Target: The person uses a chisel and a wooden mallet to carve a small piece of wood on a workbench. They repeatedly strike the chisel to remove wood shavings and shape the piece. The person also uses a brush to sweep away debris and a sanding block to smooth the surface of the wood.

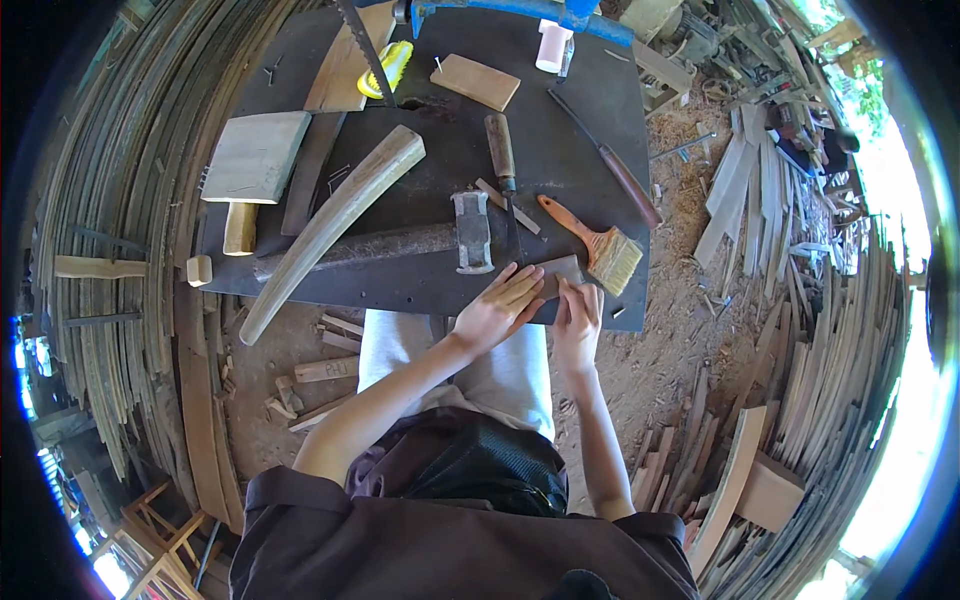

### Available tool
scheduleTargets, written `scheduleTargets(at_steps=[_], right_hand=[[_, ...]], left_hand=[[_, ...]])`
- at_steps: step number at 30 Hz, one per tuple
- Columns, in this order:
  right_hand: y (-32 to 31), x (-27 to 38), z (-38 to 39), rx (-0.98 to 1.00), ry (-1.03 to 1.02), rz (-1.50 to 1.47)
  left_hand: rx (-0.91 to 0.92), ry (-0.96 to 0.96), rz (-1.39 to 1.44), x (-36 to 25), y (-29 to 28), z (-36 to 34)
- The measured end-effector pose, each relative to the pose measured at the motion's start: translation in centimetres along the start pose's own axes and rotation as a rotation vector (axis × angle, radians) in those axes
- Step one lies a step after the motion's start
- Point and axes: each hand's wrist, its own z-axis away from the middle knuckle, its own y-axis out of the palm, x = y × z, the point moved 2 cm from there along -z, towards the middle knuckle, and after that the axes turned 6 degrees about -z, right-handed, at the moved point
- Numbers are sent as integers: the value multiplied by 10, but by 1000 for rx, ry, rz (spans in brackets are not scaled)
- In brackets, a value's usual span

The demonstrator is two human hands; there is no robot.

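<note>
At the near edge of the dark table, my left hand (503, 308) lies with its fingers stretched out against the left side of a small flat grey-brown piece (566, 268). I cannot make out whether that piece is wood or sandpaper. My right hand (577, 325) has its fingers bent and pinched at the near right edge of the same piece. Just beyond my left hand lies a sledgehammer (473, 232), its handle pointing left. A wood-handled chisel (500, 150) points toward my hands. To the right rests a paintbrush (610, 255) with pale bristles.
A curved wooden bar (335, 230) crosses the hammer handle and overhangs the table (400, 295). Farther off are a wooden mallet (257, 160), a wood block (475, 82), a yellow-handled saw (388, 70), a pink-white bottle (551, 47) and a long tool (630, 185). Stacked planks (110, 200) line the sides.
</note>
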Motion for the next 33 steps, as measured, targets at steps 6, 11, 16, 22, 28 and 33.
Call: scheduleTargets(at_steps=[6,11,16,22,28,33], right_hand=[[-9,3,-2,-57,34,-63],[-30,-4,1,-224,543,-696],[-31,-11,18,-327,901,-1399],[-38,-5,24,-281,868,-1534],[-39,17,18,-276,821,-1315],[-37,15,4,-273,713,-1159]], left_hand=[[-3,23,-12,0,0,2],[-58,52,-27,2,2,5],[-100,-46,147,3,4,6],[-79,-124,286,9,5,8],[17,-143,240,0,-13,0],[-166,-260,454,-9,-37,-10]])
